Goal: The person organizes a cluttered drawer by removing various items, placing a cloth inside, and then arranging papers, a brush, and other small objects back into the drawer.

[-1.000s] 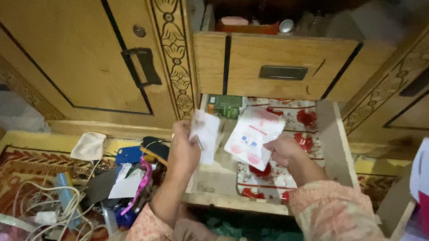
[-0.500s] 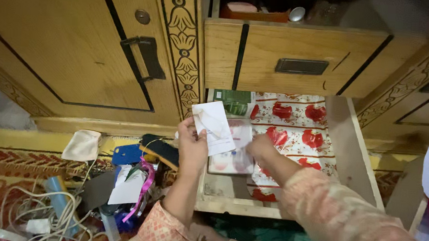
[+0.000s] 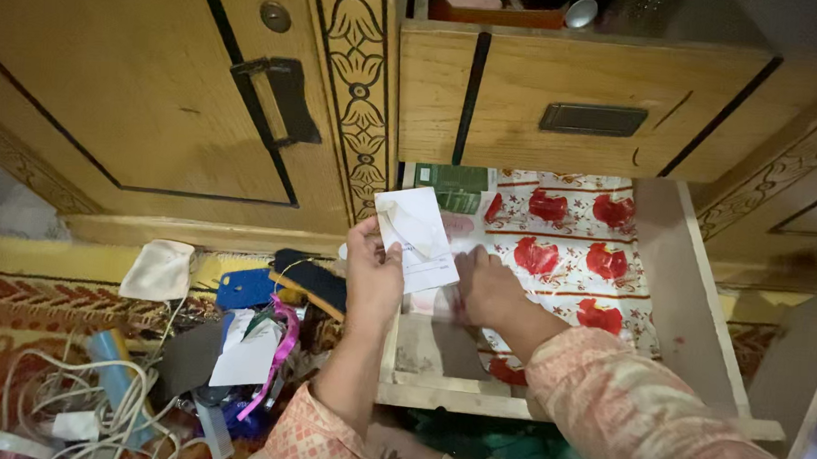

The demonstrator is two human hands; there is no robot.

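My left hand [image 3: 373, 275] holds a white paper card [image 3: 416, 238] upright over the left edge of the open lower drawer [image 3: 680, 274]. My right hand [image 3: 483, 286] rests palm down inside that drawer, pressing on a pink and white paper [image 3: 432, 302] that lies flat under it and is mostly hidden. The drawer is lined with a white sheet printed with red flowers [image 3: 568, 253]. A green packet [image 3: 455, 187] lies at the drawer's back left.
An upper drawer [image 3: 577, 103] stands pulled out above, holding small items. A wooden cabinet door with a dark handle [image 3: 279, 99] is on the left. On the carpet at left lie a white cloth [image 3: 157, 271], cables [image 3: 68, 388], a blue object [image 3: 244, 288] and papers.
My right hand has laid the pink and white paper down flat in the drawer and now presses on it. My left hand has raised and turned its white card to face me.
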